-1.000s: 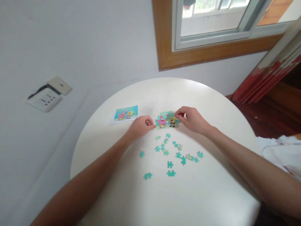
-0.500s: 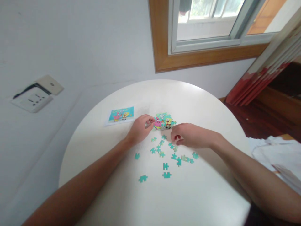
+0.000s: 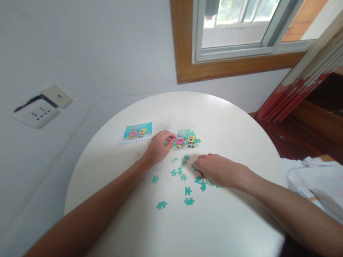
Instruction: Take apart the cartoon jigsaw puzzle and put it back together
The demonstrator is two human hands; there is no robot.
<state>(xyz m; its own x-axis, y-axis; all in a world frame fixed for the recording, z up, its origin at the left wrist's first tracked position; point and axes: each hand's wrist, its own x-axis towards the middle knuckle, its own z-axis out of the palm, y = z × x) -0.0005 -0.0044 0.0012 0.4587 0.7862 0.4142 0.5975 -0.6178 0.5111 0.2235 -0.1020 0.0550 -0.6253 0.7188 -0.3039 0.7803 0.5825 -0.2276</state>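
A partly joined jigsaw puzzle (image 3: 184, 139) with pink and yellow cartoon figures lies flat near the middle of the round table. My left hand (image 3: 159, 147) rests at its left edge, thumb and forefinger pinched on that side. Loose teal puzzle pieces (image 3: 189, 201) are spread in front of the puzzle, several of them bunched together. My right hand (image 3: 217, 169) is low over the right part of this spread, its fingers curled down on a puzzle piece (image 3: 194, 167) that partly shows by the fingertips. The hand covers some other pieces.
On the table's left lies a picture card (image 3: 138, 131) with the same cartoon scene. The white round table (image 3: 128, 225) stands against a wall with a socket (image 3: 37, 112) and a window. White papers (image 3: 313, 178) lie beyond its right edge.
My right hand has moved down and toward me, from the puzzle's lower right corner to the loose pieces. My left hand has stayed at the puzzle's left edge.
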